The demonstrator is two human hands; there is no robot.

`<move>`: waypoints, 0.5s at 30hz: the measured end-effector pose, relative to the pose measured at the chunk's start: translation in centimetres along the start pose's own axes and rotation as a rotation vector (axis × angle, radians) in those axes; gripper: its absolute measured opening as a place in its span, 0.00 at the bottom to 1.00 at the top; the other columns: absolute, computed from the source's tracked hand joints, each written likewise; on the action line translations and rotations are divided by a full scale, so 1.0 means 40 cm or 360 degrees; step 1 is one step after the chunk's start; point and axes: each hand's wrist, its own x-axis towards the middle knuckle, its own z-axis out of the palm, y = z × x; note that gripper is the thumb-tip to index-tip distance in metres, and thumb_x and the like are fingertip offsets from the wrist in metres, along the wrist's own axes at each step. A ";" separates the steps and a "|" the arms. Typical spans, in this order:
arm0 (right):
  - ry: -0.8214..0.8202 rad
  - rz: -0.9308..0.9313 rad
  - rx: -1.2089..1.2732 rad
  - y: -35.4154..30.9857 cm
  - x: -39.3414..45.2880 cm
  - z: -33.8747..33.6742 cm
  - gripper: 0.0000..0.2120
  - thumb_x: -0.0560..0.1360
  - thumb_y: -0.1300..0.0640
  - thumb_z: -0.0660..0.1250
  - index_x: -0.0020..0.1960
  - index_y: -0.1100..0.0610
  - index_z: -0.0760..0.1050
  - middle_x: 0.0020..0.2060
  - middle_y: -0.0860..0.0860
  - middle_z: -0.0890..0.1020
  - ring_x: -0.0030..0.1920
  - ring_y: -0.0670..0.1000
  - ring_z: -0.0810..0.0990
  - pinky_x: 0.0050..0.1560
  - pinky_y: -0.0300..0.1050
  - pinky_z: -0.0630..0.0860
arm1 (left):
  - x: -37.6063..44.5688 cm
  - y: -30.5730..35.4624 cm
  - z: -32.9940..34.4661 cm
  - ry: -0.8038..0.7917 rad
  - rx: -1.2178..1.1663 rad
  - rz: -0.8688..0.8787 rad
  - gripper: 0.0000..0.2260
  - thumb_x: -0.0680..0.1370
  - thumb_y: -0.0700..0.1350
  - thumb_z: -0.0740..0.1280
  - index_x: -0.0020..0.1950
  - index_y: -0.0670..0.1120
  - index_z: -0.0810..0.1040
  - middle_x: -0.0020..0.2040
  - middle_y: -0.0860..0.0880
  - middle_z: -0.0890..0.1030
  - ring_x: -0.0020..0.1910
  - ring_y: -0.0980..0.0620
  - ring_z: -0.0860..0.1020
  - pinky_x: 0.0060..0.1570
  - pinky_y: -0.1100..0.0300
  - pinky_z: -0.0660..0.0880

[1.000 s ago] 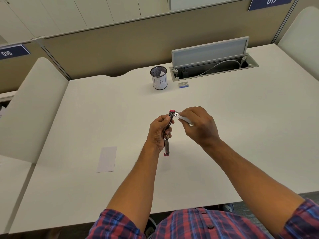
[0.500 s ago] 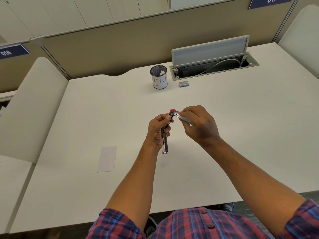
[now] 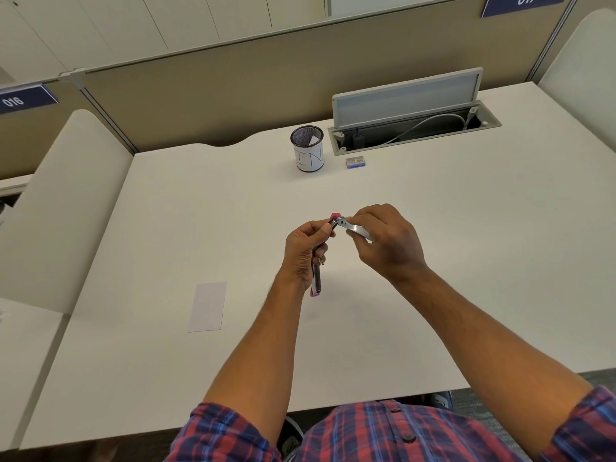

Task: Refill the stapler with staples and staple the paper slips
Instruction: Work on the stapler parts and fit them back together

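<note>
A small pink and metal stapler [image 3: 316, 281] is held above the middle of the white desk [image 3: 466, 261], swung open at its hinge. My left hand [image 3: 305, 251] grips its lower body, which points down toward me. My right hand [image 3: 386, 240] pinches the shiny metal top arm [image 3: 355, 228], angled to the right. A small blue box of staples [image 3: 355, 161] lies far back near the cable hatch. A white paper slip [image 3: 207, 306] lies flat on the desk to the left of my arms.
A mesh pen cup [image 3: 308, 149] with a white label stands at the back centre. Behind it to the right a cable hatch [image 3: 413, 125] is open with its lid raised. Beige partitions bound the desk at the back and sides.
The stapler's lower end has tilted slightly closer to my left wrist. Both hands keep their hold in nearly the same place.
</note>
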 end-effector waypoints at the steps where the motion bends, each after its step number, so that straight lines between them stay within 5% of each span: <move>1: -0.0002 0.0007 0.0006 0.000 0.000 0.000 0.06 0.71 0.64 0.78 0.46 0.64 0.84 0.41 0.57 0.85 0.39 0.58 0.81 0.35 0.47 0.78 | -0.001 0.000 -0.001 0.0000 0.0004 0.0003 0.04 0.73 0.47 0.72 0.45 0.49 0.86 0.40 0.49 0.82 0.28 0.54 0.67 0.29 0.60 0.61; 15: -0.0055 0.0041 0.0041 0.001 -0.008 -0.001 0.06 0.71 0.64 0.77 0.48 0.63 0.84 0.42 0.56 0.85 0.40 0.58 0.80 0.34 0.49 0.78 | -0.003 -0.009 -0.002 0.0001 0.0015 -0.0004 0.04 0.73 0.48 0.73 0.45 0.49 0.87 0.40 0.48 0.82 0.28 0.54 0.67 0.29 0.60 0.63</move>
